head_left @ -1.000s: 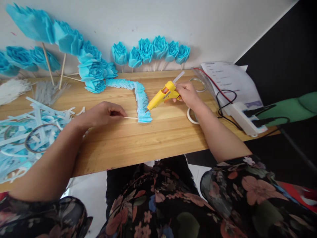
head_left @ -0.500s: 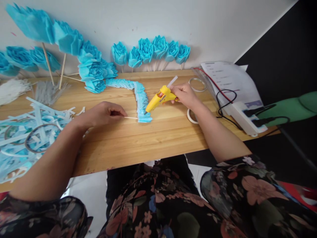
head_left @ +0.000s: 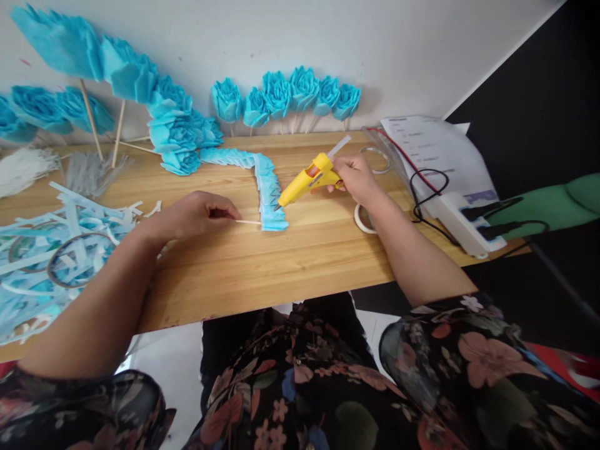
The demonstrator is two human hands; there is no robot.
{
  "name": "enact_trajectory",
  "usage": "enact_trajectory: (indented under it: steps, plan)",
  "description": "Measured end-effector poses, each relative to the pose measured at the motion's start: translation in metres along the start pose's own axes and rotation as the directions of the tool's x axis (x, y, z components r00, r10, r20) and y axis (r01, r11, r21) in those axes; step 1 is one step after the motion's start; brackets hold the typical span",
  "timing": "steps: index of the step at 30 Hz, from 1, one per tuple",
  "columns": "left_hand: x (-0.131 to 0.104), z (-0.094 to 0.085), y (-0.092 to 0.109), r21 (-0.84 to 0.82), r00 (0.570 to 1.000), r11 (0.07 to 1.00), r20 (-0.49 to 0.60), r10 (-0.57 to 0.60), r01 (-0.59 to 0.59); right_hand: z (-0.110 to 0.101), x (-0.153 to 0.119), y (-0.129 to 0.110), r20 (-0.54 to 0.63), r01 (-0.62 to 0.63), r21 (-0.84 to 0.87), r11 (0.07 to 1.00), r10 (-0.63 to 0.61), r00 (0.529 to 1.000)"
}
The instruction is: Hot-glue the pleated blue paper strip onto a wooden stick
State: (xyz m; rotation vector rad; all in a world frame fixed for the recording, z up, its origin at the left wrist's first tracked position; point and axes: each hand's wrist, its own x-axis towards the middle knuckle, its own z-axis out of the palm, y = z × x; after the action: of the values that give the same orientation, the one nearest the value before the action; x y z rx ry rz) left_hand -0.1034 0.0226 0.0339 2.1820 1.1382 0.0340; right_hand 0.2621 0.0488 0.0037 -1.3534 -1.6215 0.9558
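Pinched in my left hand [head_left: 201,215] is a thin wooden stick [head_left: 248,222]; its far end meets the near end of a pleated light-blue paper strip [head_left: 269,187]. The strip lies bent on the wooden table [head_left: 225,269] and runs back to a cluster of blue paper flowers [head_left: 175,134]. My right hand [head_left: 355,178] is wrapped round the handle of a yellow glue gun [head_left: 307,180]. Its nozzle points down and left, beside the strip's right edge, and a clear glue stick pokes out of its back.
Several blue flowers on sticks [head_left: 276,94] lean on the wall. Paper scraps [head_left: 42,269] with tape rings cover the left side. A white tape roll [head_left: 364,220], papers [head_left: 431,150] and a power strip [head_left: 469,225] with cables are at the right.
The glue gun and my right hand have moved a little to the right, and the nozzle has shifted up along the strip. My left hand has stayed in place with the stick.
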Motion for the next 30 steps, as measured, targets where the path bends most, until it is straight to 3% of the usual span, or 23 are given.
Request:
enact_trajectory:
  steps: [7,18,26,30]
  plan:
    - [0.0,-0.001,0.001,-0.02,1.0,1.0,0.009,0.002,-0.002,0.0,0.0,0.002,0.036,0.006,-0.07,0.998,-0.003,0.999]
    - [0.0,-0.001,0.0,-0.021,1.0,1.0,0.003,-0.003,0.003,0.002,-0.001,-0.001,0.037,-0.022,-0.039,0.999,0.024,0.999]
    - [-0.001,0.001,0.001,-0.042,1.0,0.999,-0.026,0.013,-0.015,0.002,-0.002,-0.009,-0.057,-0.038,0.055,0.998,0.041,0.998]
    - [0.0,0.0,0.0,-0.032,1.0,0.999,-0.009,0.004,-0.005,0.002,-0.002,-0.006,0.014,-0.033,-0.032,0.999,0.033,0.999]
